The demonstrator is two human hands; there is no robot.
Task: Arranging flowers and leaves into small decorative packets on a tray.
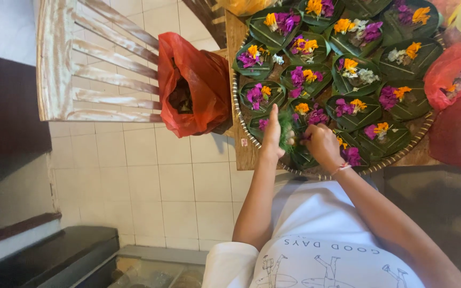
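1. Head view: left hand [272, 140] closed around a tuft of green shreds [286, 129], thumb raised, keeping a supply ready.
2. Right hand [321, 144] with fingertips pinched together, lowering into a leaf cup [306, 154].
3. Around them, flower-filled leaf cups packed on a round woven tray [422, 130]; red bag [193, 85] just left.

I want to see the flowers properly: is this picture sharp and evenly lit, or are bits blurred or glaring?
Head view: soft, even light, no harsh glare; the leaf cups on the woven tray look crisp; the green tuft in the left hand is motion-smeared; the right hand is slightly soft; the left edge falls into shadow.
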